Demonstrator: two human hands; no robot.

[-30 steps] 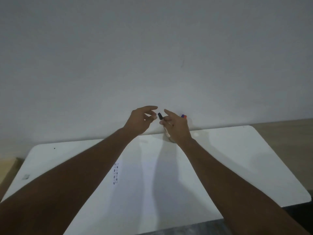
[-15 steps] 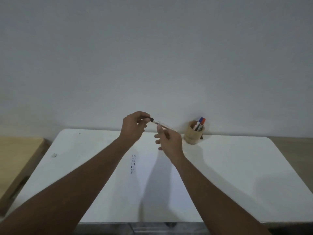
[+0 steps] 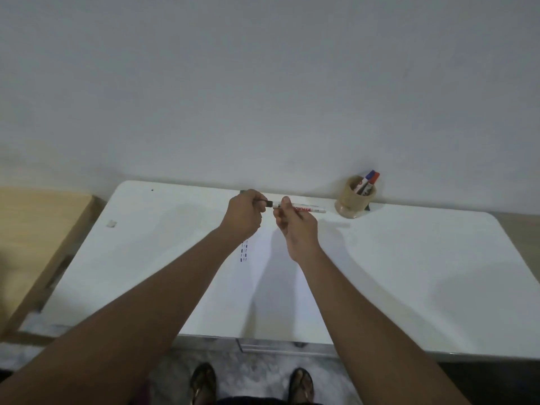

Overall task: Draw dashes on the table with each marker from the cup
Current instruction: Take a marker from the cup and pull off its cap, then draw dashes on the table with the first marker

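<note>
My right hand (image 3: pixel 295 223) grips a white marker (image 3: pixel 306 209) with red lettering, held level above the far part of the white table (image 3: pixel 409 273). My left hand (image 3: pixel 244 216) is closed on the marker's black cap (image 3: pixel 267 203) at its left end. Whether the cap is on the marker or just off it I cannot tell. A tan cup (image 3: pixel 355 197) stands at the table's far edge, right of my hands, holding markers with a blue and a red cap (image 3: pixel 371 178). Two short columns of blue dashes (image 3: pixel 244 252) lie on the table below my left wrist.
A wooden surface (image 3: pixel 38 244) adjoins the table on the left. A small pale scrap (image 3: pixel 111 223) lies near the table's left edge. A grey wall rises directly behind the table. My sandalled feet (image 3: pixel 251 384) show below the table's near edge.
The view has tilted down and the cup now sits further right. Both hands came away from the cup with the marker, and my left hand closed on its black cap.
</note>
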